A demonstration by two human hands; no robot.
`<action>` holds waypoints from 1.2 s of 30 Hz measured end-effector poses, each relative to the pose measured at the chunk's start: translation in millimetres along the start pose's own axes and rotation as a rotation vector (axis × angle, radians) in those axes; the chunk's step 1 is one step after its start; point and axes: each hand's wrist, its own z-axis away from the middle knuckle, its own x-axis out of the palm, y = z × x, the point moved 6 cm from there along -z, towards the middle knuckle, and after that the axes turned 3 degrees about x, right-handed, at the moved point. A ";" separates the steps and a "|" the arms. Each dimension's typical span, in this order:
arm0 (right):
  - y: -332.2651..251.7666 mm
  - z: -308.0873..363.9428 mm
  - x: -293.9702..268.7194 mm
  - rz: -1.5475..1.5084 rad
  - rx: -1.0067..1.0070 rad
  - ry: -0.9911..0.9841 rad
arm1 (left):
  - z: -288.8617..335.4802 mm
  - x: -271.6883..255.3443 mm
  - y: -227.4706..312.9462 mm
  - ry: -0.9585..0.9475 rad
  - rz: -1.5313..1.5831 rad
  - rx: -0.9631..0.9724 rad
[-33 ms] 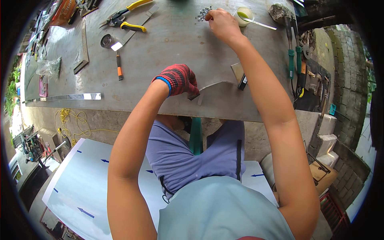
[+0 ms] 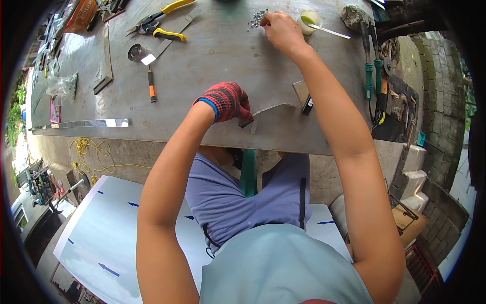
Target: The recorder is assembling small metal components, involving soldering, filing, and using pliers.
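Note:
My left hand (image 2: 225,103), in a red and black knitted glove with a blue cuff, is closed on one end of a thin bent metal strip (image 2: 276,106) just above the table's near edge. The strip rises to a shallow bend and runs off to the right. Farther away, my bare right hand (image 2: 283,31) has its fingers drawn together at a small heap of little metal pieces (image 2: 258,19); what it pinches, if anything, is hidden. Right beside that hand is a white tub (image 2: 307,19) with green inside and a pale flat stick (image 2: 331,32) across its rim.
On the metal table (image 2: 192,66) lie yellow-handled snips (image 2: 162,28), a coiled metal strip (image 2: 135,52), an orange-handled tool (image 2: 151,86), an angled metal bar (image 2: 105,68) and a shiny strip (image 2: 106,122). Green-handled tools (image 2: 369,78) and a stone lump (image 2: 354,16) are at the right.

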 end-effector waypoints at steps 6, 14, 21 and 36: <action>-9.3 -9.8 5.8 -0.018 -0.041 -0.028 | -1.3 3.9 -5.3 -0.057 -0.044 -0.019; -19.3 -11.4 8.5 0.037 -0.062 -0.021 | 1.1 1.6 -4.4 -0.008 -0.043 0.009; -18.9 23.6 -11.2 -0.151 -0.109 0.075 | 0.0 5.5 -6.5 -0.055 -0.014 -0.019; -47.1 269.7 17.1 -0.446 0.075 0.211 | -5.8 7.5 -11.3 -0.017 0.008 0.003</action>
